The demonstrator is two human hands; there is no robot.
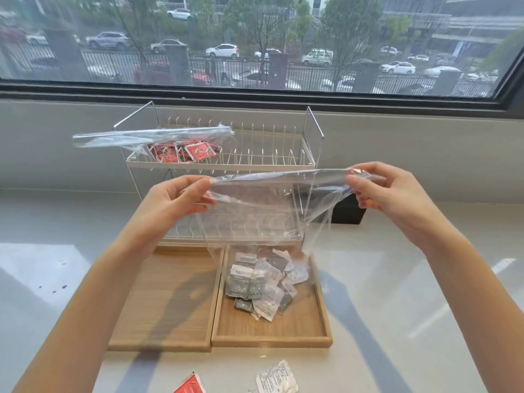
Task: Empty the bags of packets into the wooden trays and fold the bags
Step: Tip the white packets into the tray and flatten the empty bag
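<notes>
Down at the near edge of the pale countertop, a loose white printed packet lies just beside a red packet that the frame cuts off. Past them, two shallow wooden trays sit side by side, touching: the left wooden tray is bare, the right wooden tray carries a heap of grey and white packets. And right above that heap hangs the clear plastic bag, its lower end draping down among the packets. Left hand pinches the bag's upper edge at one corner, right hand pinches the opposite corner, both raised, forearms reaching in from below, the edge stretched taut between them. The film veils the white wire two-tier rack standing behind the trays. On its top tier, a second clear bag lies holding red packets. A black box sits beside the rack. Beyond, a window onto parked cars.
</notes>
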